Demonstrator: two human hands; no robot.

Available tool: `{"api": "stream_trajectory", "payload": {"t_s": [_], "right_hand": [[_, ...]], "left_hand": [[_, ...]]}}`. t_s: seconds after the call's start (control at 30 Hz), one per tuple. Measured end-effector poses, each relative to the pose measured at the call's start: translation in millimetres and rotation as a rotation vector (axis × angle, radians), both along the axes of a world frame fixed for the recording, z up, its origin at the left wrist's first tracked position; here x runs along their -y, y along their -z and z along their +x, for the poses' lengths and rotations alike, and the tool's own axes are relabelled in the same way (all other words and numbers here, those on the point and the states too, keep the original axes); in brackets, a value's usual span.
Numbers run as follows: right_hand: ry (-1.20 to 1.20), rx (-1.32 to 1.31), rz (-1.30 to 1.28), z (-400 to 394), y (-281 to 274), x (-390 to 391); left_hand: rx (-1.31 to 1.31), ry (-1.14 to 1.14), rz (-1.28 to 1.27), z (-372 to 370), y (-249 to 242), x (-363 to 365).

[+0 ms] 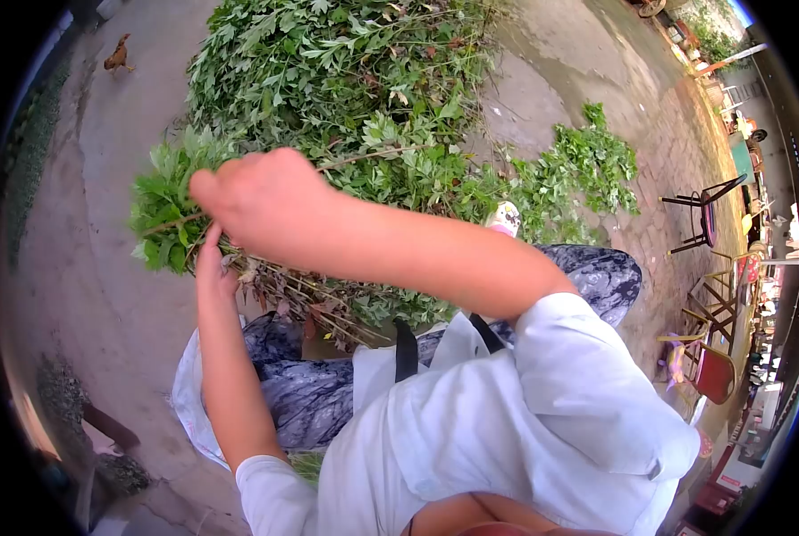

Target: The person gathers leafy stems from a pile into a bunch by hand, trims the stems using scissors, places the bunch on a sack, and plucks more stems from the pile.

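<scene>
My left hand [218, 266] is closed round a bunch of leafy green stems [163, 246], its leafy tops pointing left. The fist of my right hand [270, 195] lies just above it, gripping a thin plant stem [377, 155] that sticks out to the right of the fist and also shows at the left. My right hand hides part of the bunch, and the left fingers are partly covered. Beyond both hands rises a large heap of cut leafy plants [337, 76]. Dry brown stems [315, 304] lie below my right forearm, in front of my knees.
A smaller spread of green leaves [587, 161] lies on the ground at the right. Farther right stand a dark chair [705, 214] and a red-seated chair [714, 373]. A brown chicken [119, 55] is on the concrete at the upper left. My shoe [504, 219] touches the leaves.
</scene>
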State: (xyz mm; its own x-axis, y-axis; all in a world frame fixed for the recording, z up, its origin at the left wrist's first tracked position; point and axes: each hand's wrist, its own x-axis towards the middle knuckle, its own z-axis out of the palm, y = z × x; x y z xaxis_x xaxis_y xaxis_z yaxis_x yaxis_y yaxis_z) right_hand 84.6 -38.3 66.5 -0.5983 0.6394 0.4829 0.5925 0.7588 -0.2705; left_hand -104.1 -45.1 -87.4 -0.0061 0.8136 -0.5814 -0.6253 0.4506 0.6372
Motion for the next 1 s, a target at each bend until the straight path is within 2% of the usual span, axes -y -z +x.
{"api": "stream_trajectory", "payload": {"t_s": [0.07, 0.1, 0.13, 0.17, 0.2, 0.23, 0.3, 0.37, 0.43, 0.47, 0.5, 0.53, 0.57, 0.6, 0.63, 0.7, 0.73, 0.8, 0.83, 0.87, 0.97, 1.0], "right_hand": [[-0.107, 0.038, 0.074, -93, 4, 76], [-0.208, 0.038, 0.059, -136, 10, 121], [-0.636, 0.043, 0.156, -155, -6, 155], [-0.738, -0.141, 0.154, -159, -15, 188], [-0.728, -0.450, 0.104, -171, -6, 230], [-0.724, -0.455, 0.103, -163, -14, 225], [-1.107, -0.485, -0.160, -141, -31, 214], [-0.738, -0.502, -0.021, -127, -13, 186], [-0.559, -0.415, -0.151, -97, 11, 124], [-0.379, -0.375, -0.223, -64, 24, 88], [-0.202, -0.576, -0.337, -42, 51, 55], [0.039, -0.428, -0.449, -10, 69, 27], [0.188, -0.366, -0.503, 20, 114, -2], [0.351, -0.241, -0.703, 51, 151, -21], [0.446, -0.035, -0.814, 78, 188, -32], [0.493, 0.151, -0.967, 108, 256, -35], [0.540, 0.239, -1.037, 109, 268, -31], [0.576, 0.182, -0.988, 110, 318, -21], [0.616, 0.126, -0.933, 105, 321, -16], [0.613, 0.215, -1.034, 106, 320, -12], [0.611, 0.170, -1.083, 112, 306, -15], [0.605, 0.021, -1.084, 116, 296, -18]], "left_hand": [[0.047, 0.020, -0.101, -11, 12, 4], [-0.009, -0.063, -0.037, -6, 13, 9], [-0.013, -0.075, -0.047, -6, 10, 13], [-0.016, -0.083, -0.061, -5, 10, 11], [-0.022, -0.077, -0.061, -5, 10, 11], [-0.014, -0.073, -0.051, -7, 10, 13], [-0.006, -0.077, -0.044, -9, 8, 17], [-0.036, -0.099, -0.016, -7, 1, 20], [-0.022, -0.088, -0.037, -6, -11, 23], [-0.007, -0.075, -0.056, -6, -16, 23], [-0.006, -0.080, -0.063, -6, -17, 23], [-0.011, -0.090, -0.021, -7, -18, 23], [-0.015, -0.103, 0.021, -7, -19, 21], [-0.016, -0.115, 0.017, -4, -22, 21], [-0.035, -0.123, 0.016, -1, -29, 24], [-0.060, -0.127, 0.010, 5, -30, 22], [-0.080, -0.099, 0.009, 7, -28, 20], [-0.103, -0.077, 0.006, 13, -25, 15], [-0.095, -0.052, -0.011, 15, -25, 14], [-0.087, -0.029, -0.026, 18, -25, 14], [-0.058, 0.024, -0.056, 28, -31, 13], [-0.100, 0.038, -0.035, 34, -33, 12]]}}
